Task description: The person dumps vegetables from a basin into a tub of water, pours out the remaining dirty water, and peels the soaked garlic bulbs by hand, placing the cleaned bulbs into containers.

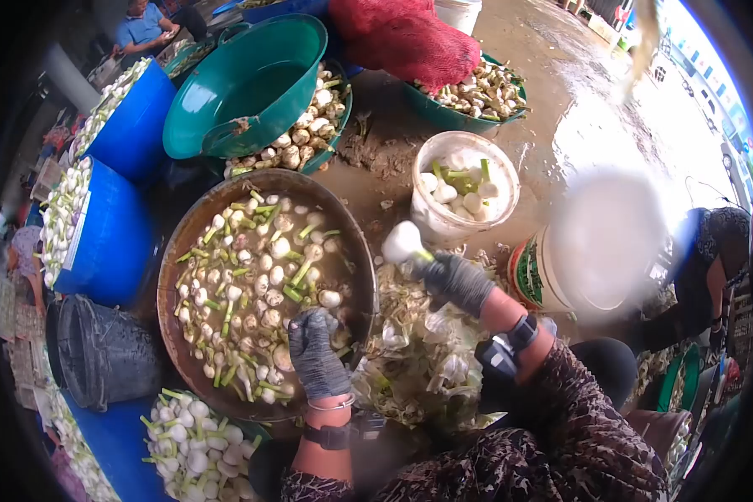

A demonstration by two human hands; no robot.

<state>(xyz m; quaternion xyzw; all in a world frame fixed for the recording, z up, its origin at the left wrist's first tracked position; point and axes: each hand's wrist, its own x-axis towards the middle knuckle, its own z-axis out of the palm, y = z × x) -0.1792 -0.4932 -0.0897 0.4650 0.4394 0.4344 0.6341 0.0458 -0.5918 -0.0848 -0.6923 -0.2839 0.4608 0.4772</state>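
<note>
My right hand (458,283), in a grey glove, grips a white garlic bulb (403,243) by its green stem. The bulb points toward the white bucket (422,213), which has peeled bulbs with green stems inside. My left hand (316,347), also gloved, is above the near right part of a wide round basin (169,351). Its fingers are curled closed, and whatever they may hold is hidden. Many garlic bulbs (280,248) with cut stems float in the basin's murky water. Loose garlic peelings (427,351) lie between my arms.
Garlic fills blue containers (113,226) at left and a heap (197,443) at lower left. A green tub (289,67) tilts over more bulbs. A red mesh sack (402,42) rests on another tub. A black bucket (113,351) and white bucket (548,268) flank me. People sit nearby.
</note>
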